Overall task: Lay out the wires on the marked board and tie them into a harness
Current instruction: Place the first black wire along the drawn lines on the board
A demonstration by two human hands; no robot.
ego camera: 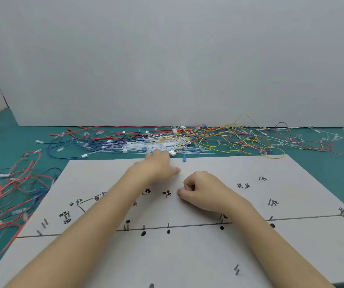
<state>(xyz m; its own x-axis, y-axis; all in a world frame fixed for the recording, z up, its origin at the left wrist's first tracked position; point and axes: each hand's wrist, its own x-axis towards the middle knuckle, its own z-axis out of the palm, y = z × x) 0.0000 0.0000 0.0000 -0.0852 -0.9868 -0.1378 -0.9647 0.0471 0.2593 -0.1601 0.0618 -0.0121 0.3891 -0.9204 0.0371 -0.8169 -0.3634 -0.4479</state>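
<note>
Reaching with fingers spread, the left hand (156,163) is nearing the wire pile (167,140); the right hand (200,190) is resting curled, empty, on the board (250,246). Advise drawing one wire free cleanly.

Pale grey board (187,246) with black marks; teal desk (333,167) beyond it — red, blue, yellow, white wires (187,140) there, against a grey-white wall (167,59).

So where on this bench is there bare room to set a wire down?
The grey marked board is mostly bare: right of the right hand, and near its front edge. Crowded: the mixed-colour wire pile beyond the board, where the left hand reaches, and the red wire tangle at left.
</note>
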